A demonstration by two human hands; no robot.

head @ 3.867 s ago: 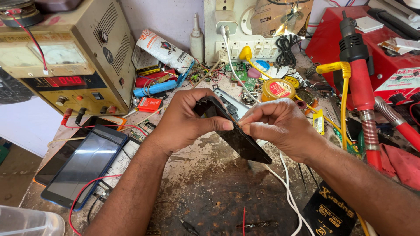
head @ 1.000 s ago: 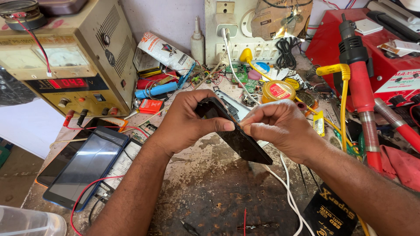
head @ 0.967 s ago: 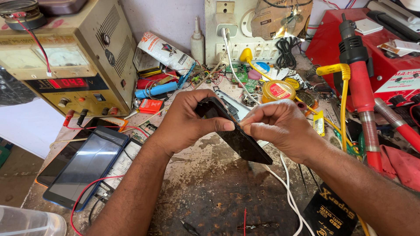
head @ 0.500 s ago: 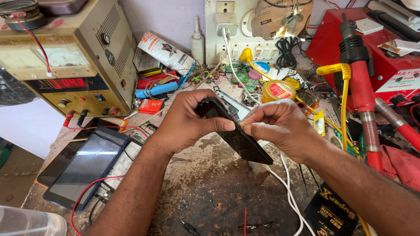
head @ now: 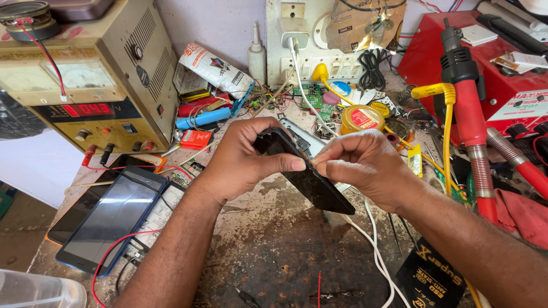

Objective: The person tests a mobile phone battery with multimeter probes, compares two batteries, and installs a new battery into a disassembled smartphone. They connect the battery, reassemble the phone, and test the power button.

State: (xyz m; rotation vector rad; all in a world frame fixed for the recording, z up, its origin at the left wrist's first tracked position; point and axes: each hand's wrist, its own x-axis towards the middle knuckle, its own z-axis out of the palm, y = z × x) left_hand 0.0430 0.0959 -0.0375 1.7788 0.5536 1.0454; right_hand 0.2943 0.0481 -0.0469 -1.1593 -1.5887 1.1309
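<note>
A black phone (head: 308,177) is gripped above the middle of the tabletop (head: 274,251) by the left hand (head: 242,157), fingers wrapped round its upper end. Its edge is pinched by the right hand (head: 365,165). A tablet (head: 111,219) is seen at 9 o'clock, a power supply (head: 91,80) at 10 o'clock, a yellow tin (head: 361,118) at 1 o'clock, and a red hot-air tool (head: 468,114) at 3 o'clock. White cables (head: 377,256) are trailed beneath the phone.
</note>
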